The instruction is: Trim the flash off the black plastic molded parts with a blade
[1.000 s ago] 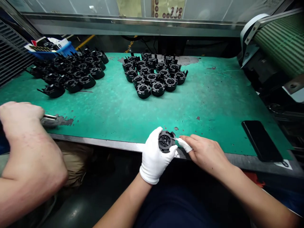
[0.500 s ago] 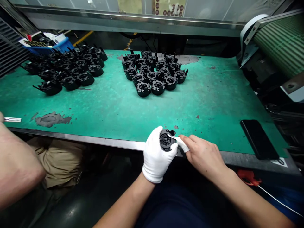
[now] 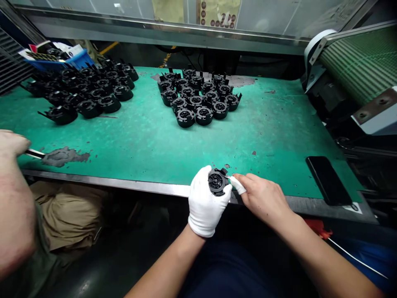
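Observation:
My left hand (image 3: pixel 204 203), in a white glove, grips a round black plastic part (image 3: pixel 216 181) over the near edge of the green table (image 3: pixel 149 140). My right hand (image 3: pixel 263 198) is bare except for a white wrap on the forefinger. It pinches a small thin blade (image 3: pixel 228 177) whose tip touches the part's right rim. A cluster of the same black parts (image 3: pixel 198 97) stands at the middle back of the table. A larger group of black parts (image 3: pixel 87 91) lies at the back left.
A co-worker's arm (image 3: pixel 12 198) at the left holds a metal tool (image 3: pixel 34 154) at the table edge. A blue bin (image 3: pixel 52 58) sits at the far left back. A black phone (image 3: pixel 328 179) lies near the front right. A green-belted machine (image 3: pixel 356 66) stands on the right.
The co-worker's hand has come back to the table edge with its metal tool. My hands keep the part and blade together, shifted only slightly.

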Demonstrator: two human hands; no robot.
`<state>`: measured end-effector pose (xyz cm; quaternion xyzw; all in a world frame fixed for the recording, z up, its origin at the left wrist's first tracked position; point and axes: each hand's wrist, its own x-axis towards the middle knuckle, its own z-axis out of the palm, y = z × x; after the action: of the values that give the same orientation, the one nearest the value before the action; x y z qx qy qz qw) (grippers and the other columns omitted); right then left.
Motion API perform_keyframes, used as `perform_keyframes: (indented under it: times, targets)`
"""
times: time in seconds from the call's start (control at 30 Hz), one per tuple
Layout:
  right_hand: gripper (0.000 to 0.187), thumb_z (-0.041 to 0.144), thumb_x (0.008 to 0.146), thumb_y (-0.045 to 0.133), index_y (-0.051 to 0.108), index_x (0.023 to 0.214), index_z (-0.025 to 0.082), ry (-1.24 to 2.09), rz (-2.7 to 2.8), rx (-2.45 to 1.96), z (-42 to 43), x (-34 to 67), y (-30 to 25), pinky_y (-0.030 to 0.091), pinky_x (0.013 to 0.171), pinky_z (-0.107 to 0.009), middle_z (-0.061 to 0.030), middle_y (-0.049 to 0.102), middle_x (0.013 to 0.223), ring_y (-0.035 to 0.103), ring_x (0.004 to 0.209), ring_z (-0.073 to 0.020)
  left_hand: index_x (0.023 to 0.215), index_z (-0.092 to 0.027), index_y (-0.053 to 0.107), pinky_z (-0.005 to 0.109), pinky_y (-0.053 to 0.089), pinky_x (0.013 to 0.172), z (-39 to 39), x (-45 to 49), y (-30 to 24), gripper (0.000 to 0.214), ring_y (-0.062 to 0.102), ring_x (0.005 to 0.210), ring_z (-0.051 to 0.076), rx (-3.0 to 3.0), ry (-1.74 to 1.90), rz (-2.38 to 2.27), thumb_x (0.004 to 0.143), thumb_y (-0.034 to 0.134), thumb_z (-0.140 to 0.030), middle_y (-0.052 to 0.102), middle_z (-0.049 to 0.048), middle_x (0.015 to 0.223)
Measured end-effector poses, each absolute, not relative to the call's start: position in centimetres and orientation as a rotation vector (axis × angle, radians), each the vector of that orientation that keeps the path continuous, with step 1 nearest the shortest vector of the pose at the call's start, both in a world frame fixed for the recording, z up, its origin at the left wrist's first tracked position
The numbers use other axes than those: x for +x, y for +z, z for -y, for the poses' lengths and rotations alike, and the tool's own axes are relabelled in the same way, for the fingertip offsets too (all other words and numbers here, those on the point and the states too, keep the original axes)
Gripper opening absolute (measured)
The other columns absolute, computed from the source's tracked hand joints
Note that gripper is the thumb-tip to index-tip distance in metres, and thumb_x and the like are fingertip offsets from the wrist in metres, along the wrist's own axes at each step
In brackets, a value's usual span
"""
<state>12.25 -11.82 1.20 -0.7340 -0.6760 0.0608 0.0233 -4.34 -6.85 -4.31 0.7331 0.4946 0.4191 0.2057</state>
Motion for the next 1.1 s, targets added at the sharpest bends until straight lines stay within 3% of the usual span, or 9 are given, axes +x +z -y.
perform_keyframes:
  times: [0.1, 0.23, 0.43, 0.63, 0.9, 1.1]
  targets:
    - [0.033, 0.026, 0.099, 0.044, 0.064, 0.125, 0.030, 0.311, 2.053, -2.196, 12.0, 12.9, 0.9, 0.049, 0.067, -0.029, -0.0034, 0.075, 0.102, 0.071, 0.087, -0.0217, 0.139, -0.018, 0.044, 0.052, 0.049, 0.109, 6.4, -4.7, -4.0, 0.072, 0.058, 0.127, 0.032, 2.045, 1.125, -1.350, 0.079, 0.077, -0.042, 0.058, 0.0168, 0.135]
    - [0.030, 0.025, 0.097, 0.043, 0.064, 0.118, 0.028, 0.567, 1.997, -2.102, 13.2, 14.2, 0.8, 0.050, 0.064, -0.030, -0.0011, 0.076, 0.090, 0.072, 0.079, -0.0218, 0.145, -0.019, 0.038, 0.050, 0.047, 0.112, 4.7, -6.3, -2.7, 0.079, 0.053, 0.133, 0.032, 2.131, 0.870, -1.055, 0.080, 0.076, -0.045, 0.052, 0.0159, 0.144]
    - [0.036, 0.021, 0.095, 0.045, 0.066, 0.124, 0.025, 0.718, 2.059, -1.899, 13.6, 14.6, 1.2, 0.053, 0.088, -0.033, -0.0050, 0.073, 0.120, 0.070, 0.104, -0.0229, 0.145, -0.021, 0.038, 0.046, 0.043, 0.117, 2.5, -7.1, -1.2, 0.078, 0.050, 0.136, 0.029, 2.128, 0.633, -0.890, 0.079, 0.077, -0.042, 0.049, 0.0135, 0.147]
    - [0.034, 0.015, 0.092, 0.047, 0.070, 0.112, 0.028, 0.833, 2.210, -1.865, 12.4, 15.0, 2.4, 0.052, 0.078, -0.030, -0.0021, 0.077, 0.107, 0.072, 0.094, -0.0223, 0.144, -0.024, 0.040, 0.043, 0.043, 0.117, 1.2, -6.6, -0.4, 0.077, 0.051, 0.136, 0.028, 2.148, 0.534, -0.796, 0.080, 0.076, -0.046, 0.050, 0.0100, 0.148]
    - [0.034, 0.014, 0.092, 0.047, 0.069, 0.112, 0.029, 0.947, 2.249, -1.837, 11.2, 15.4, 2.7, 0.049, 0.077, -0.028, -0.0004, 0.076, 0.104, 0.071, 0.094, -0.0208, 0.142, -0.026, 0.043, 0.044, 0.046, 0.113, -0.5, -6.5, 0.0, 0.074, 0.054, 0.132, 0.029, 2.182, 0.431, -0.672, 0.078, 0.077, -0.042, 0.051, 0.0085, 0.146]
    - [0.040, 0.012, 0.090, 0.047, 0.063, 0.124, 0.026, 0.867, 2.274, -1.890, 11.1, 15.4, 2.3, 0.046, 0.080, -0.029, -0.0031, 0.073, 0.115, 0.069, 0.100, -0.0220, 0.140, -0.024, 0.043, 0.043, 0.044, 0.115, -1.0, -6.4, 0.2, 0.072, 0.052, 0.134, 0.028, 2.158, 0.372, -0.623, 0.079, 0.075, -0.044, 0.050, 0.0094, 0.147]
